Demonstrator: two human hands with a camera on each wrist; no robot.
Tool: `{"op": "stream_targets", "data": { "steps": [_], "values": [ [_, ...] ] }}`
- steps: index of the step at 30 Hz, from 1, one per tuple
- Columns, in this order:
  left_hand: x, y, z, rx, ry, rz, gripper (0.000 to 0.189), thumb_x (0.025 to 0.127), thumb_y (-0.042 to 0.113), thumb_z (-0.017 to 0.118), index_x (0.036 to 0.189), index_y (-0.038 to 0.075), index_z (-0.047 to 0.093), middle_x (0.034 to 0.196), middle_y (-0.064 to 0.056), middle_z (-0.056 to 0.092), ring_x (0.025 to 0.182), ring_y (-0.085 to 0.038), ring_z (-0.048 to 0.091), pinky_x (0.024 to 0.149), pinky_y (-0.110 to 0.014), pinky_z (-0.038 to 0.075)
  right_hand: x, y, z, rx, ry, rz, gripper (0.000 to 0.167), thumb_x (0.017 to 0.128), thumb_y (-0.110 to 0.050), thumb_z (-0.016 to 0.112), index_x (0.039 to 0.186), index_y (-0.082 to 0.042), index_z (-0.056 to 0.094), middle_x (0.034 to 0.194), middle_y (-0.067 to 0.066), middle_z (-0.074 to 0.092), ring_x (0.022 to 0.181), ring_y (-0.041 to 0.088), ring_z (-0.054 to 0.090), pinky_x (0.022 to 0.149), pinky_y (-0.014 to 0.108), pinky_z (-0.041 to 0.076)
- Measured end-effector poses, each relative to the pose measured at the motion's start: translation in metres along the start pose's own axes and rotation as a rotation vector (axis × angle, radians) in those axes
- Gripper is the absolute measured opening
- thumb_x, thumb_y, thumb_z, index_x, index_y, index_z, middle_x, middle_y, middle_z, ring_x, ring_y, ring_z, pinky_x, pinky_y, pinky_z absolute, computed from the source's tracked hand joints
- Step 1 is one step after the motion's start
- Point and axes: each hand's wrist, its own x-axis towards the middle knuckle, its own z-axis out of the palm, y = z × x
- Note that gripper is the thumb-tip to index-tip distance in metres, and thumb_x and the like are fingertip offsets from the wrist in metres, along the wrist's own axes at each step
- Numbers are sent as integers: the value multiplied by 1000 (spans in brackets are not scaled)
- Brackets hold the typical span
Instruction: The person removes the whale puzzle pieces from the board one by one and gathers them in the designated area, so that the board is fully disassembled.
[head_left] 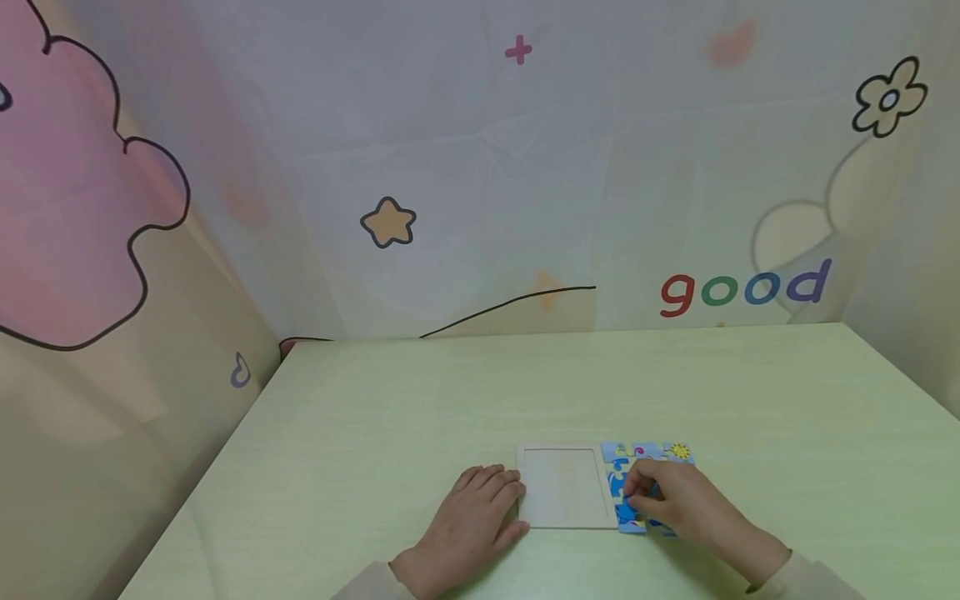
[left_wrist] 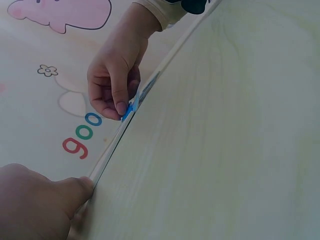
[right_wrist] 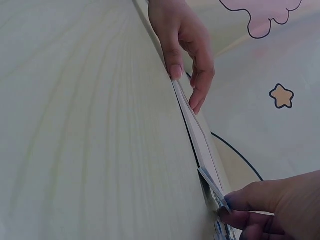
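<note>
A shallow wooden puzzle tray with a pale, bare recess lies flat on the table. My left hand rests at its left side, fingers extended and touching the rim, thumb at the near corner. Against the tray's right side lie several blue jigsaw pieces, one printed with a yellow sun. Over them, my right hand pinches a puzzle piece between thumb and fingers, tilted up in the right wrist view. The hand hides part of the pieces beneath.
The light wood-grain table extends to a printed cloth backdrop, which also rises along both sides. A star, a flower and the word "good" are printed on it.
</note>
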Motion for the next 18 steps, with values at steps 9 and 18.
{"op": "stream_targets", "data": {
  "steps": [9, 18],
  "values": [
    [0, -1, 0, 1, 16, 7, 34, 97, 43, 51, 119, 18, 61, 126, 4, 62, 122, -15, 54, 104, -34, 40, 1, -1, 2, -20, -5, 5, 13, 84, -11, 71, 81, -18, 61, 75, -11, 59, 57, -1, 40, 54, 19, 37],
    [0, -1, -1, -4, -3, 8, 35, 98, 43, 49, 120, 18, 61, 127, 4, 61, 123, -16, 53, 105, -35, 40, 2, -2, 1, -38, -14, 8, 13, 84, -13, 72, 81, -18, 61, 74, -11, 58, 57, 0, 40, 54, 19, 37]
  ]
}}
